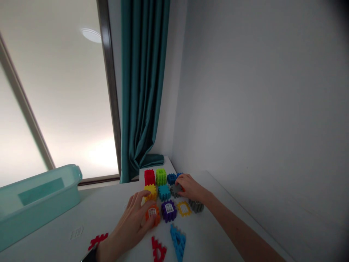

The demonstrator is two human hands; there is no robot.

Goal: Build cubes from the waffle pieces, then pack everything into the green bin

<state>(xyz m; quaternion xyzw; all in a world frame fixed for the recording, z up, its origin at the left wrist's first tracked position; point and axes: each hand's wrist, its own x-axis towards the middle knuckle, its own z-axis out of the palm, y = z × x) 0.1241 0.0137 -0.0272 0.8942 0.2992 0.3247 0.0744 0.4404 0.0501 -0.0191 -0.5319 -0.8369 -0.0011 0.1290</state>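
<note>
So the person's left hand (130, 227) is spread wide over a cluster of chunky plastic toy blocks, with the fingertips on the orange block (152, 214) and the top finger reaching just beside the yellow block (150, 192). Can't really tell if it's gripping anything or just resting there. The right hand (191, 188) comes in from the other side, fingers curled against a grey cog-edged block (176, 190), and again, no way to say if it's a firm hold.

The rest of the bunch sits between the hands on a white table (81, 214): red (149, 177), green (160, 177), blue (171, 178), teal (164, 192) and purple (168, 211) blocks, plus a flat yellow square (184, 209). Flat red (158, 249) and blue (178, 242) triangle pieces lie nearer the person.

Off to the left is a pale teal plastic tub (40, 200), well apart from the hands. Can't see inside it from this angle.
</note>
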